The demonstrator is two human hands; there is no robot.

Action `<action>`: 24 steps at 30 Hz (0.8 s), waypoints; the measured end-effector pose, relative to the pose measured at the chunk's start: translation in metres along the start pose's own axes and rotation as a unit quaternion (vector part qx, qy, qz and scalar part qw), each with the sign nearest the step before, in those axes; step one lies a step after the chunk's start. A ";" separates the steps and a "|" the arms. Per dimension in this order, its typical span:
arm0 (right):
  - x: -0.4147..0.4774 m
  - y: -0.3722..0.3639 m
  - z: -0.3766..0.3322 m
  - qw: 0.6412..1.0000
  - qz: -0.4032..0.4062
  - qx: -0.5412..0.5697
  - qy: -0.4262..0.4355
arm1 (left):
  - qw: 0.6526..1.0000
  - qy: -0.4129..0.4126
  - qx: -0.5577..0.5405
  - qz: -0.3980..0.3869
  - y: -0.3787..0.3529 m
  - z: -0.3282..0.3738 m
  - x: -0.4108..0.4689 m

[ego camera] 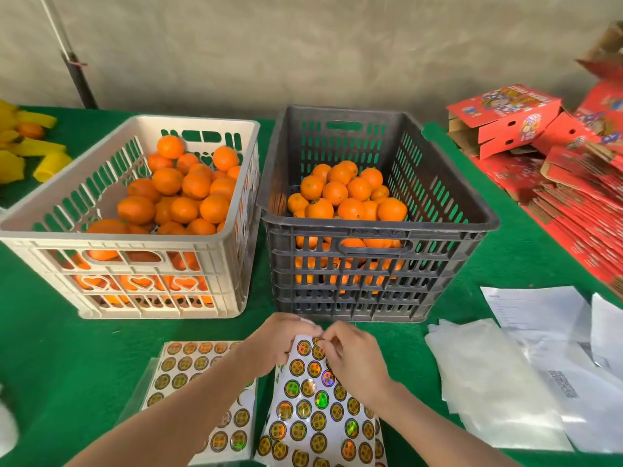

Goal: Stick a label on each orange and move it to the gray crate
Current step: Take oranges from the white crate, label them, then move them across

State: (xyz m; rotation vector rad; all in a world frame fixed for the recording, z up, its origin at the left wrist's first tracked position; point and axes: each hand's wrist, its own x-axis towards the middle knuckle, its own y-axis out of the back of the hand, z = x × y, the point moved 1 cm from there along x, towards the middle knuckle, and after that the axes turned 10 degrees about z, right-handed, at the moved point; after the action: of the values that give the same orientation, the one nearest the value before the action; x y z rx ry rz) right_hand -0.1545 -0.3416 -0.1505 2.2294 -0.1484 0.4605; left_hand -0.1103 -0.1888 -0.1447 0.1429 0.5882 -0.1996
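Note:
A white crate [215,244] on the left holds several oranges [183,188]. Beside it on the right, the gray crate [381,230] also holds several oranges [344,197]. In front of the gray crate lies a sheet of round holographic labels [310,409]. My left hand [274,342] grips the sheet's top edge. My right hand [354,355] pinches a label at the sheet's top corner. Neither hand holds an orange.
A second label sheet [188,369] lies left of the first on the green tablecloth [50,348]. White papers and plastic sleeves [526,375] lie at right. Red cartons [556,156] are piled at far right. Yellow objects [27,146] sit at far left.

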 end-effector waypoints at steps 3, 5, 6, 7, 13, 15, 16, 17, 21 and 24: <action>0.004 0.001 0.000 1.000 -0.016 0.010 -0.011 | 0.988 -0.082 0.125 0.021 -0.001 -0.002 0.003; 0.009 0.002 0.001 0.998 -0.045 0.034 -0.032 | 0.978 -0.120 0.162 0.045 -0.002 -0.002 0.005; 0.012 0.003 0.002 0.996 -0.061 0.047 -0.048 | 0.976 -0.132 0.169 0.048 -0.001 -0.002 0.005; 0.014 0.003 0.003 0.993 -0.075 0.059 -0.063 | 0.974 -0.140 0.172 0.044 -0.001 -0.001 0.005; 0.019 0.011 0.005 0.991 -0.077 0.089 -0.068 | 0.956 -0.157 0.246 0.041 0.003 -0.007 0.010; 0.023 0.016 0.002 0.992 -0.076 0.085 -0.063 | 0.959 -0.141 0.240 0.046 0.004 -0.014 0.013; 0.026 0.019 -0.001 0.991 -0.074 0.091 -0.064 | 0.960 -0.136 0.240 0.048 0.005 -0.016 0.013; 0.028 0.022 -0.005 0.990 -0.072 0.100 -0.062 | 0.959 -0.136 0.245 0.052 0.004 -0.017 0.014; 0.036 0.039 -0.034 0.989 -0.037 0.141 0.019 | 0.893 -0.219 0.372 0.124 0.005 -0.018 0.002; 0.049 0.054 -0.073 0.975 0.018 0.168 0.142 | 0.843 -0.359 0.377 0.138 0.019 -0.005 -0.024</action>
State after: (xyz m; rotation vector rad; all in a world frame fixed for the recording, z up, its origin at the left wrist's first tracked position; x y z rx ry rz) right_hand -0.1428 -0.3183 -0.0507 2.4599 0.0440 0.8717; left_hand -0.1279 -0.1659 -0.1337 0.8754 -0.2981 -0.1770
